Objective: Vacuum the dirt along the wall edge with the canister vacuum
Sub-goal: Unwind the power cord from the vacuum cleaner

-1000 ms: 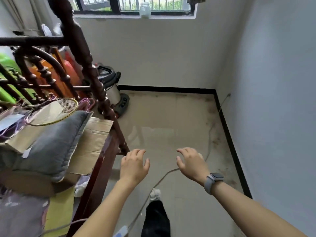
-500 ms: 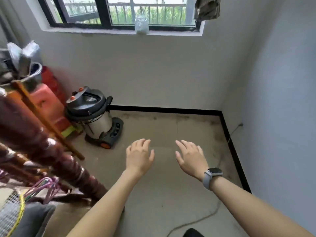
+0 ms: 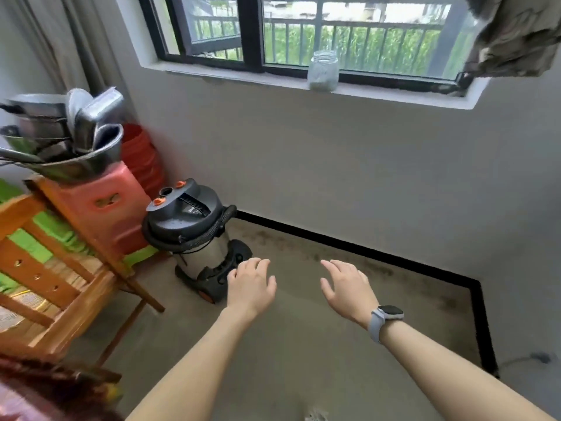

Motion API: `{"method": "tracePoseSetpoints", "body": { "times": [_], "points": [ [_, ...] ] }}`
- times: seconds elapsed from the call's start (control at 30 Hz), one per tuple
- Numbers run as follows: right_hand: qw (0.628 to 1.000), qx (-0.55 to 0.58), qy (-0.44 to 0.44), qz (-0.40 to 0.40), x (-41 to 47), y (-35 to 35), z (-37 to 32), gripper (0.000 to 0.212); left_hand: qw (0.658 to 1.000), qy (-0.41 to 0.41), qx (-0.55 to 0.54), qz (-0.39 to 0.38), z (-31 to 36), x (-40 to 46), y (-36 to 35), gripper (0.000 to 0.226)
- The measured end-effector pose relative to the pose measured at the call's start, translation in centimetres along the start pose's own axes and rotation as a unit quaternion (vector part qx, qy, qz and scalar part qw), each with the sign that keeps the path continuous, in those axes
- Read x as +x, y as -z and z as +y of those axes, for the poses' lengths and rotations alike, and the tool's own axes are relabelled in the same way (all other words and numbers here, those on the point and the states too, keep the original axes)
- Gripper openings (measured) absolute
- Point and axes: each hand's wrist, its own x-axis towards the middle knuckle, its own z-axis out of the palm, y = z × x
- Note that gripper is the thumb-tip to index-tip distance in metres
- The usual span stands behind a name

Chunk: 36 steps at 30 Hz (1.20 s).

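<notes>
A black-lidded steel canister vacuum (image 3: 194, 235) stands on the dusty concrete floor (image 3: 303, 344) near its far left corner, right of a red plastic stool (image 3: 103, 208) carrying a metal basin (image 3: 76, 165). A glass jar (image 3: 323, 70) sits on the windowsill (image 3: 394, 92) behind.

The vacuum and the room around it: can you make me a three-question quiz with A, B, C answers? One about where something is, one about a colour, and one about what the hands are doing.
1. Where does the glass jar stand?
A. On the window sill
B. On the floor
C. On the vacuum

2. What colour are the knobs on the lid of the canister vacuum?
A. Blue
B. Orange
C. White

3. What are the left hand and right hand holding?
A. The vacuum hose
B. A cloth
C. Nothing

Answers:
1 A, the jar sits on the sill in front of the window.
2 B, two orange knobs show on the dark lid.
3 C, both hands hover over the floor with spread fingers, empty.
</notes>
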Motion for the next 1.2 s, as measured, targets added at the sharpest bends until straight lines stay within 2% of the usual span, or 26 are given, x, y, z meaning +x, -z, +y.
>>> {"method": "tracePoseSetpoints", "body": {
  "times": [0.13,0.4,0.77,0.9,1.03,1.2],
  "points": [
    [0.997,0.005,0.075,-0.024,9.2,1.2,-2.6,0.049,0.997,0.064,-0.018,0.049,-2.7,5.4,2.3,0.045],
    [0.972,-0.021,0.218,-0.081,24.9,-1.8,-9.9,0.049,0.972,0.233,-0.029,0.029,-13.6,14.3,1.3,0.047],
    [0.947,-0.061,0.277,-0.151,49.1,-6.8,-23.3,0.05,0.951,0.303,-0.059,0.016,-29.0,34.7,1.1,0.047],
    [0.935,-0.07,0.292,-0.187,54.8,-10.2,-25.7,0.05,0.938,0.335,-0.086,-0.025,-32.1,39.1,-1.7,0.051],
    [0.931,-0.044,0.29,-0.22,60.3,-16.0,-27.5,0.062,0.92,0.373,-0.11,-0.054,-35.3,42.5,-7.8,0.056],
    [0.927,0.027,0.295,-0.229,64.6,-22.9,-30.2,0.068,0.875,0.457,-0.153,-0.056,-37.3,44.5,-14.7,0.062]
  ]
}}
